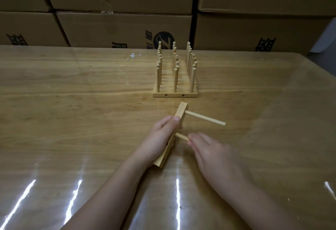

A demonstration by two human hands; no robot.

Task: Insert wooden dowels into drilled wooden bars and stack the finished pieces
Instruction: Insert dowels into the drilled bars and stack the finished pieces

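Two hands well off table [72, 102] edges: L hand [160, 139] grips bar [181, 109], R hand [214, 153] pinches dowel [181, 137], stack [175, 94] near far edge.

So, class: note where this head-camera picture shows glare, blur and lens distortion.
Head view: glare streaks cross the glossy table near the bottom edge; the right hand, pinching a dowel, looks slightly motion-blurred; the cardboard boxes bow from the wide-angle lens; the finished stack is sharp.

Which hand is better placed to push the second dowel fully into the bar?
Right. The right hand pinches the dowel at its free end; the left hand grips the bar, probably steadying it.
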